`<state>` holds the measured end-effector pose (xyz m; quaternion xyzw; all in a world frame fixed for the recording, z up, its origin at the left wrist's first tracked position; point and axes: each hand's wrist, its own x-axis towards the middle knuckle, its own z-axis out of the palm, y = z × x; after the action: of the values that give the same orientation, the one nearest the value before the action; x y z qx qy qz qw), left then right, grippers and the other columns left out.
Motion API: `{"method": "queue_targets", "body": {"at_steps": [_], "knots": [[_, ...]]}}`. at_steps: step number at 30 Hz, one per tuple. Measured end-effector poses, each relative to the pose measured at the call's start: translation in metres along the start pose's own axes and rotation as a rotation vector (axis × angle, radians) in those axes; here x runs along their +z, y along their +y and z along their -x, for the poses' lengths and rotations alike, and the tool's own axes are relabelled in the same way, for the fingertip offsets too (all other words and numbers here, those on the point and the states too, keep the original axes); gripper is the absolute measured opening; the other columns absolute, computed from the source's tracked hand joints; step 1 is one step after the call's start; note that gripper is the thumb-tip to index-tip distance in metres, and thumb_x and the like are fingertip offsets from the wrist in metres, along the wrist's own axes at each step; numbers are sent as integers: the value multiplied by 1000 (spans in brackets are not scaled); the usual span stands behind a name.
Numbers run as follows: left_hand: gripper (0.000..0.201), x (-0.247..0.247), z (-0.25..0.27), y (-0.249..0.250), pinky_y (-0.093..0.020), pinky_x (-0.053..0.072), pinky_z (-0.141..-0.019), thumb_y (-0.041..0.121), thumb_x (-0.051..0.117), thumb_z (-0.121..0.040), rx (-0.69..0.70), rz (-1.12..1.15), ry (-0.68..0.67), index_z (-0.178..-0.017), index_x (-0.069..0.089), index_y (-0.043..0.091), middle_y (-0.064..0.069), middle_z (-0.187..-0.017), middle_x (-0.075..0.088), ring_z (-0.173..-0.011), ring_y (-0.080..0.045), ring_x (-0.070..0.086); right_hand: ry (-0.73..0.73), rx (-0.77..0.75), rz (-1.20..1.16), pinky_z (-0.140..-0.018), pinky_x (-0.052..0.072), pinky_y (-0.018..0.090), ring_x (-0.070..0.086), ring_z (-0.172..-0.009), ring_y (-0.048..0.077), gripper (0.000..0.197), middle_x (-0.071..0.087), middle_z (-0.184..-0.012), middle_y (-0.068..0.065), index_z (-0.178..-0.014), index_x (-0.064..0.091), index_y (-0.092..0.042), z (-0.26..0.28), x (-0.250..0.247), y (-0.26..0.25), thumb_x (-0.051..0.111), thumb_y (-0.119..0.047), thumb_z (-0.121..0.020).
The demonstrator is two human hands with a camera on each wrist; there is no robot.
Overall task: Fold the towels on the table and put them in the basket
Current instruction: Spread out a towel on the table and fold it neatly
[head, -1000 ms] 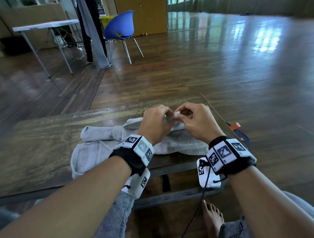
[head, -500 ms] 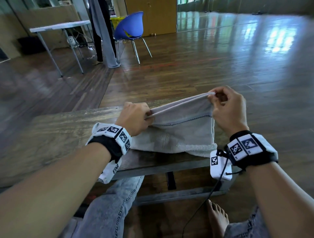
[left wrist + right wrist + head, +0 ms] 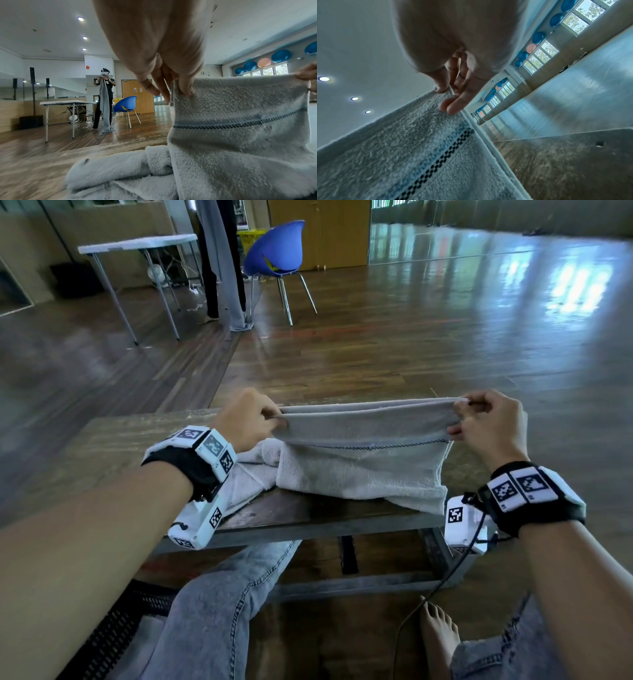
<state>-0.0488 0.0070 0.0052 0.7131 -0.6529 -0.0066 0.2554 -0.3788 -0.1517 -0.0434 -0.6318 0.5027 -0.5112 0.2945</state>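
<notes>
A light grey towel [image 3: 363, 463] with a dark checked stripe hangs stretched between my hands above the wooden table [image 3: 113, 446]. My left hand [image 3: 253, 419] pinches its upper left corner, and my right hand [image 3: 479, 419] pinches the upper right corner. The top edge is taut and doubled. The lower part of the towel [image 3: 120, 169] lies bunched on the table near its front edge. In the right wrist view the thumb and fingers [image 3: 453, 106] pinch the towel's edge [image 3: 419, 142]. A black mesh basket [image 3: 113, 631] shows at the lower left, beside my knee.
The table's right end [image 3: 455, 463] lies just under my right hand. A cable [image 3: 445, 583] hangs from my right wrist to the floor. Farther back stand a blue chair [image 3: 277, 258], a white folding table [image 3: 137, 244] and another person [image 3: 104, 100] holding a cloth.
My hands have drawn apart from the middle, lifting the towel off the table and stretching its top edge out wide. The right hand moved right, the left moved left.
</notes>
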Motion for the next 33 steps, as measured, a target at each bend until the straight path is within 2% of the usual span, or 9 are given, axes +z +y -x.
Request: {"method": "queue_targets", "body": {"at_steps": [7, 9, 13, 16, 19, 22, 24, 27, 33], "knots": [[20, 2, 3, 1, -36, 57, -76, 12, 78, -80, 47, 105, 113, -98, 70, 14, 0, -80, 72, -76, -17, 68, 19, 13, 195, -77, 44, 28, 61, -77, 15, 4, 61, -74, -15, -89, 68, -28, -1, -5, 6, 69, -28, -93], [25, 2, 1, 0, -31, 55, -76, 13, 77, -82, 51, 95, 103, -106, 71, 16, 2, -81, 72, -75, -13, 67, 23, 29, 175, -75, 43, 27, 60, -74, 14, 4, 61, -70, -13, -89, 67, -29, -2, -4, 5, 68, -30, -93], [7, 6, -5, -4, -29, 58, -65, 21, 76, -85, -27, 130, 21, -87, 74, 15, 0, -76, 73, -62, -13, 68, -43, 157, 149, -62, 47, 27, 68, -63, 9, 11, 74, -68, -3, -88, 66, -25, -12, 1, 11, 63, -34, -94], [14, 19, -13, -11, -18, 54, -59, 25, 75, -85, -110, 160, -84, -82, 70, 13, -1, -76, 73, -61, -9, 70, -221, 337, 69, -51, 51, 28, 74, -57, 22, 9, 77, -72, 4, -95, 57, -20, -20, 10, 18, 54, -25, -102], [18, 37, -20, -21, -26, 47, -81, 30, 77, -83, -131, 15, -226, -84, 71, 12, -5, -104, 69, -99, -18, 64, -396, 396, 180, -43, 51, 25, 75, -59, 26, 9, 77, -74, 9, -99, 53, -15, -23, 18, 24, 45, -15, -103], [18, 56, -26, -32, -36, 34, -106, 27, 78, -81, -110, -68, -376, -82, 71, 11, -8, -144, 47, -132, -25, 44, -572, 215, 564, -48, 46, 21, 67, -68, 20, 10, 71, -88, 4, -98, 61, -19, -20, 29, 31, 52, -17, -98], [18, 68, -27, -39, -30, 42, -93, 28, 76, -84, -119, -80, -513, -76, 65, 15, 0, -130, 57, -117, -22, 55, -663, 94, 768, -66, 44, 27, 59, -87, 20, 8, 63, -101, 2, -95, 62, -24, -15, 40, 34, 55, -22, -96], [23, 79, -21, -52, -23, 42, -63, 28, 74, -86, -166, -13, -568, -72, 61, 14, 1, -78, 63, -71, -13, 55, -765, 106, 780, -80, 45, 34, 56, -98, 23, 10, 61, -110, 4, -96, 64, -23, -7, 57, 35, 53, -24, -96], [21, 66, -8, -80, -32, 42, -68, 23, 69, -87, -231, -111, -481, -74, 59, 11, -14, -91, 66, -74, -21, 53, -858, -14, 669, -45, 39, 12, 59, -65, 9, 17, 67, -89, -2, -80, 66, -25, 5, 95, 17, 59, -23, -95]]}}
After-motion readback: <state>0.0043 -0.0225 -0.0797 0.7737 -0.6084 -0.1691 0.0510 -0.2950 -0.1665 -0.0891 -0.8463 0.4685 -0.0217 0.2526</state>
